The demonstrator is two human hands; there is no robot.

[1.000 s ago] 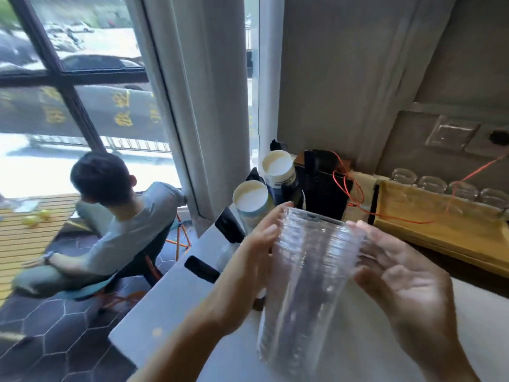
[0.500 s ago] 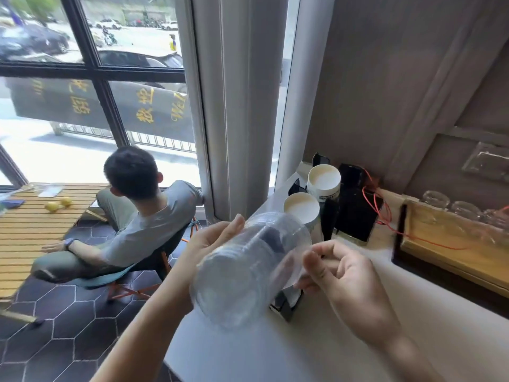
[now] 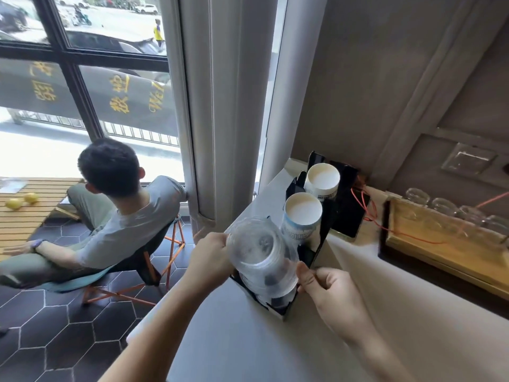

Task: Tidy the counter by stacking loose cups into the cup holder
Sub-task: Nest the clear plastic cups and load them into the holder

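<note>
A stack of clear plastic cups [image 3: 261,252], turned bottom up, stands in the nearest slot of the black cup holder [image 3: 321,244] on the grey counter [image 3: 275,348]. My left hand [image 3: 210,257] grips the stack's top from the left. My right hand [image 3: 327,288] touches the stack's lower right side with thumb and fingers. Behind it in the holder stand two stacks of white paper cups [image 3: 303,213], [image 3: 322,179].
A wooden tray [image 3: 440,252] with several glass jars [image 3: 451,208] and a red cable [image 3: 369,208] lies at the right. A seated person [image 3: 115,216] is on the floor side, left of the counter's edge. A curtain [image 3: 225,106] and window are beyond.
The clear cup stack, held tilted above the counter, has been turned bottom up and lowered into the holder's nearest slot. My view has shifted closer to the holder.
</note>
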